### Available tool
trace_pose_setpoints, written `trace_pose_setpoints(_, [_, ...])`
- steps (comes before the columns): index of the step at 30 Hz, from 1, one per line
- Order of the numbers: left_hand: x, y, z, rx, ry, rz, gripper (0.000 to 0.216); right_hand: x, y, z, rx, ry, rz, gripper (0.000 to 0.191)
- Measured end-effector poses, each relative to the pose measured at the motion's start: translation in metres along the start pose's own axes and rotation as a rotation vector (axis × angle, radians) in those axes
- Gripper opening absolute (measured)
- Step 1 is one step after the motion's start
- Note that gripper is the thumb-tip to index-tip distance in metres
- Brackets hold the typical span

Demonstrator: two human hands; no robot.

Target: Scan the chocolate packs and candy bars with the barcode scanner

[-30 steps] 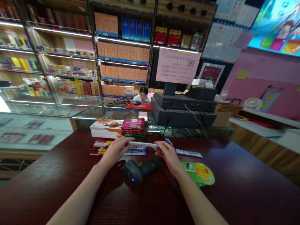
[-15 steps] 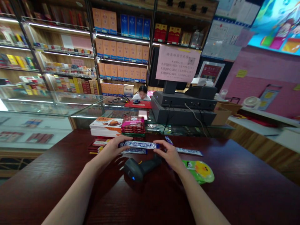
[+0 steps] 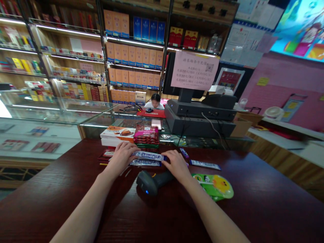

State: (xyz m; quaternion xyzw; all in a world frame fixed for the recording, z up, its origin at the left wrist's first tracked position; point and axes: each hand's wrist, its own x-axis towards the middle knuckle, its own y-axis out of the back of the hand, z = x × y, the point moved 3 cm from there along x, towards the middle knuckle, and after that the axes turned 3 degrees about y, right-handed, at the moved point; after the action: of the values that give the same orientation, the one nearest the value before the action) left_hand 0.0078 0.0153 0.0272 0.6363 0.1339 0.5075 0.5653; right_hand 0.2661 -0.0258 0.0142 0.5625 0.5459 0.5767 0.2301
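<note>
A long blue-and-white candy packet is held level between my two hands. My left hand pinches its left end, and my right hand grips the right end. Just in front of it, a similar candy packet lies on the dark wooden table. Nearer to me rests a black barcode scanner with a blue light, its handle partly behind my right hand. A green package with a yellow duck sits right of my right forearm, which hides part of it.
Behind the hands stand a white-and-orange box and a stack of red packets. Another blue-and-white packet lies to the right. A cash register with a monitor stands on the glass counter. A person is beyond it.
Both hands have lowered the held packet slightly toward the table, so it now sits close to the packet lying there. The whole view has shifted a little.
</note>
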Motion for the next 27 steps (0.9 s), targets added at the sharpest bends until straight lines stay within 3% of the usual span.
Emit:
trace_pose_setpoints(4, [-0.001,-0.005,-0.001,0.053,0.057,-0.020,0.024,0.007,-0.009,-0.006,-0.017,-0.022,-0.081,0.015])
trace_pose_setpoints(11, [-0.002,-0.006,0.001,0.071,0.087,-0.034,0.020,0.015,-0.011,-0.013,-0.024,-0.044,-0.094,0.026])
trace_pose_setpoints(17, [-0.004,-0.013,0.003,0.157,0.117,-0.054,0.021,0.019,-0.021,-0.009,-0.069,-0.050,-0.211,0.020])
trace_pose_setpoints(27, [-0.003,-0.021,0.014,0.220,0.162,-0.090,0.025,0.017,-0.022,-0.011,-0.071,-0.051,-0.215,0.020])
